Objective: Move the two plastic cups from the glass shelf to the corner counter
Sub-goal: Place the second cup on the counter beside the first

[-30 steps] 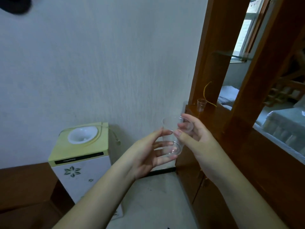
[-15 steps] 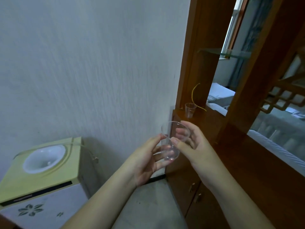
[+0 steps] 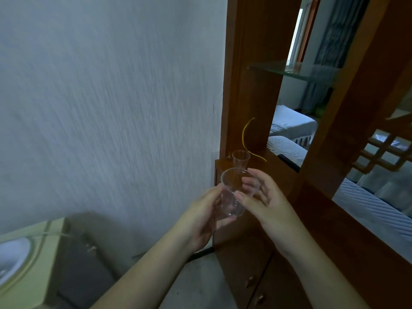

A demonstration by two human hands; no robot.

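A clear plastic cup (image 3: 231,195) is held upright between my two hands, just in front of the wooden cabinet. My left hand (image 3: 205,216) cups its left side and base. My right hand (image 3: 262,195) grips its right side with thumb and fingers. A second, smaller clear cup (image 3: 240,159) stands on the wooden corner counter (image 3: 276,172), right behind the held one. The glass shelf (image 3: 287,70) above the counter looks bare.
A yellow wire (image 3: 245,136) curls against the cabinet post beside the small cup. A textured white wall (image 3: 111,108) is on the left. A green-topped water dispenser (image 3: 26,264) stands at the lower left. Cabinet doors with knobs (image 3: 250,281) sit below the counter.
The view has shifted right and closer to the cabinet. Both hands with the cup have moved toward the counter, so the held cup now overlaps the small cup behind it.
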